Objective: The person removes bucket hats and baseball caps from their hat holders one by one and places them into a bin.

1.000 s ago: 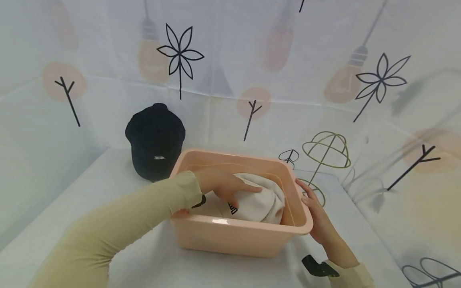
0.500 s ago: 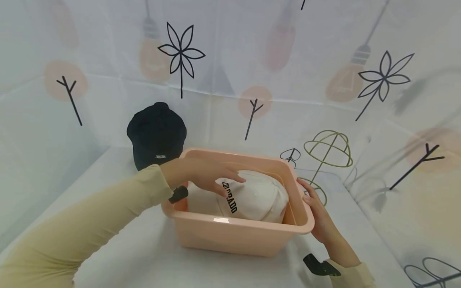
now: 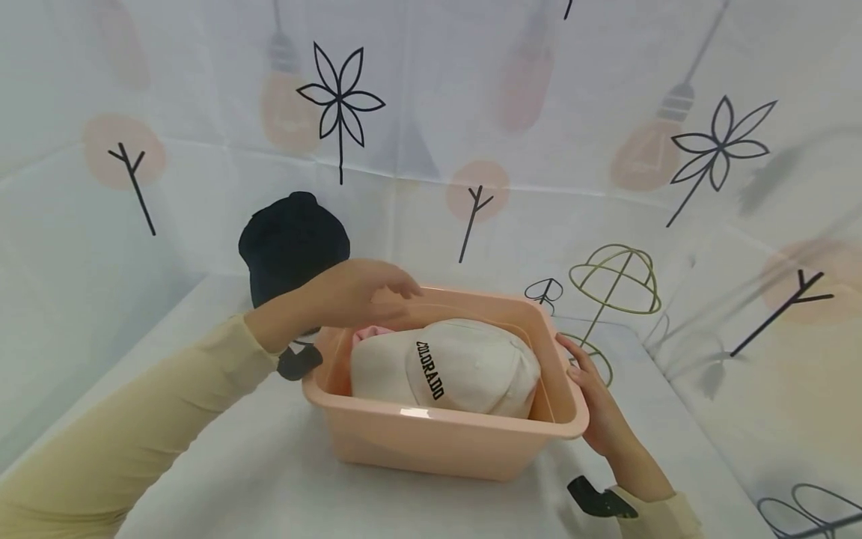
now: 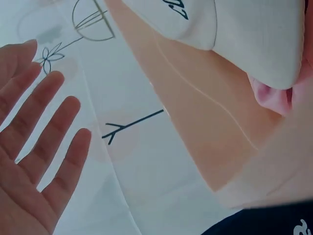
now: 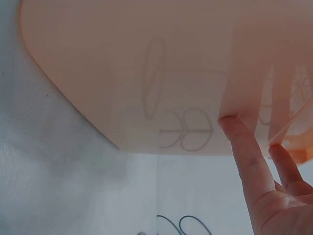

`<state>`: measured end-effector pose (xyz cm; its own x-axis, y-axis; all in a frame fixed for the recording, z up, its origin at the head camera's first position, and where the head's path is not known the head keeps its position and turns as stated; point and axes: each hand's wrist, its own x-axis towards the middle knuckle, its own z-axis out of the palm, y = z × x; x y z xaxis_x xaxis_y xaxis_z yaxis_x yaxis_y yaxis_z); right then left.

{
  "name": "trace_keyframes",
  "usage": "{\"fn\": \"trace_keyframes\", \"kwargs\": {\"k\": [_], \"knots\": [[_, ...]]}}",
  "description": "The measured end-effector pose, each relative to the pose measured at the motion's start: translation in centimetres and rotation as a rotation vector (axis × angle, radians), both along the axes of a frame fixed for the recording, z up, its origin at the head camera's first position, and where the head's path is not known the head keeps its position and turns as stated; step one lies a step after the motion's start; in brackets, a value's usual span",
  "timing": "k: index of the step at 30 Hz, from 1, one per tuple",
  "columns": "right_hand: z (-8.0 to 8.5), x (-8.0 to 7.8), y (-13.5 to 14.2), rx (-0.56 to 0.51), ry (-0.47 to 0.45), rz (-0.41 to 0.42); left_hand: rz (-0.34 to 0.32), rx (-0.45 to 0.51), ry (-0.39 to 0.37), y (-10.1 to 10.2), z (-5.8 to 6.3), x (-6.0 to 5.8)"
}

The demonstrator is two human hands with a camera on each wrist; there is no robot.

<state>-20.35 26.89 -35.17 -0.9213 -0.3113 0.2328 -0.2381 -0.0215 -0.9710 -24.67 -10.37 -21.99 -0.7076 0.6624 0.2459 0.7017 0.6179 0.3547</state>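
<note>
In the head view a peach plastic basin (image 3: 431,449) holds a white baseball cap (image 3: 471,367) lettered COLORADO. Something pink (image 3: 369,333) shows beneath the cap's brim. My left hand (image 3: 346,293) hovers over the basin's back left corner with nothing in it; the left wrist view shows its fingers (image 4: 58,115) spread. Along the basin's right side lies my right hand (image 3: 599,408). In the right wrist view its extended fingers (image 5: 247,156) touch the outer wall. Behind the left hand stands a black cap (image 3: 292,239), partly covered by that hand.
The basin stands on a white-covered table (image 3: 269,471). A white cloth backdrop (image 3: 539,180) printed with flowers and bulbs rises behind and on both sides. The black cap leans by the backdrop at the back left.
My left hand has lifted off the white cap and moved up and left, out over the rim. The cap's lettering has come into full view. The right hand stays put.
</note>
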Motion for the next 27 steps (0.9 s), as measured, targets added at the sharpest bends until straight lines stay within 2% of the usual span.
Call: {"fn": "trace_keyframes", "kwargs": {"k": [8, 13, 16, 22, 27], "knots": [[0.0, -0.1, -0.1, -0.004, -0.001, 0.001, 0.080, 0.171, 0.191, -2.6, -0.1, 0.1], [0.0, 0.0, -0.1, -0.015, -0.004, 0.000, 0.141, 0.304, 0.335, -4.5, -0.7, -0.3], [0.1, 0.0, -0.1, -0.024, 0.000, 0.011, 0.195, 0.381, 0.390, -5.6, -1.2, -0.5], [0.1, 0.0, 0.1, -0.023, 0.012, 0.012, 0.331, 0.464, 0.382, -7.6, -2.6, -0.9], [0.0, -0.1, 0.0, -0.014, 0.006, 0.008, 0.435, 0.487, 0.372, -9.4, -4.0, -1.3]]}}
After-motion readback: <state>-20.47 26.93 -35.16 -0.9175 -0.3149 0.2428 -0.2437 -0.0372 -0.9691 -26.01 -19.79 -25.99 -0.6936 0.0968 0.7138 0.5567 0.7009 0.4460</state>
